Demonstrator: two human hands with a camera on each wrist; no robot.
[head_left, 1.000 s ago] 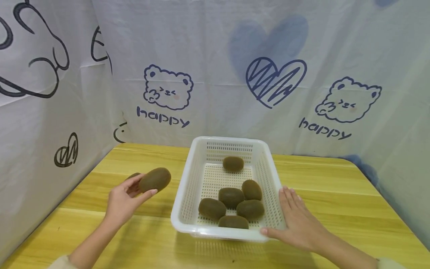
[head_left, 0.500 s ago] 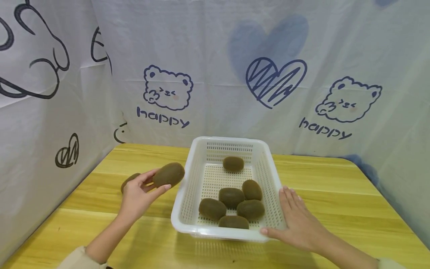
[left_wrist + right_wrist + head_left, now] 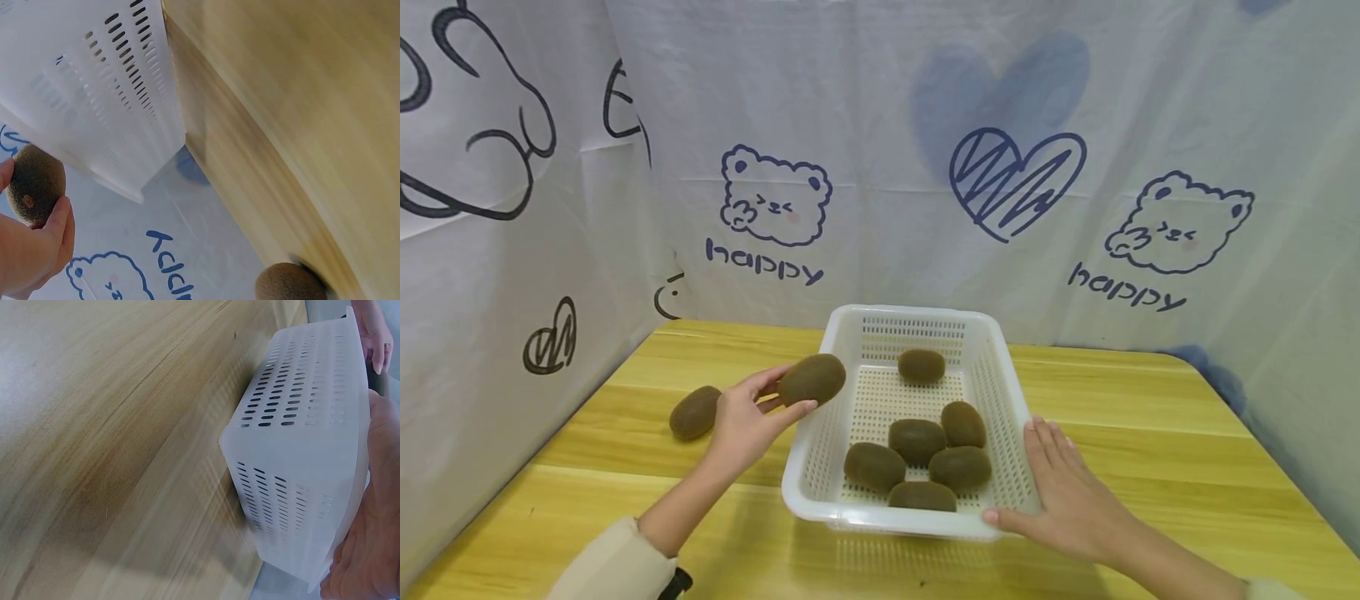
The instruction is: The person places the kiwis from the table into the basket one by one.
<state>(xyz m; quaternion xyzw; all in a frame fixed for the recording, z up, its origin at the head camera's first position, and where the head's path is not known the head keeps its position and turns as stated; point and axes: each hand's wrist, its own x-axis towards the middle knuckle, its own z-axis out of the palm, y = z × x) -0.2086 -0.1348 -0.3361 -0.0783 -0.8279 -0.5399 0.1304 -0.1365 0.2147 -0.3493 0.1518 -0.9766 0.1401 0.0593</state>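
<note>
My left hand [image 3: 747,423] grips a brown kiwi [image 3: 812,379] between thumb and fingers, raised at the left rim of a white perforated plastic basket [image 3: 887,518]. In the left wrist view the same kiwi [image 3: 37,184] shows beside the basket's upper edge. Several kiwis lie inside the basket, one kiwi [image 3: 921,367] toward the far end and the others grouped near the front. My right hand [image 3: 1067,498] rests on the basket's near right corner, fingers straight along its side and thumb on the front rim.
One more kiwi [image 3: 695,413] lies on the wooden table [image 3: 1150,433], left of the basket. Behind and to the left hangs a pale cloth [image 3: 880,150] printed with bears and hearts.
My left hand has carried its kiwi to the right, from over the table to the basket's left rim. The kiwi on the table has come into fuller view. My right hand stays put.
</note>
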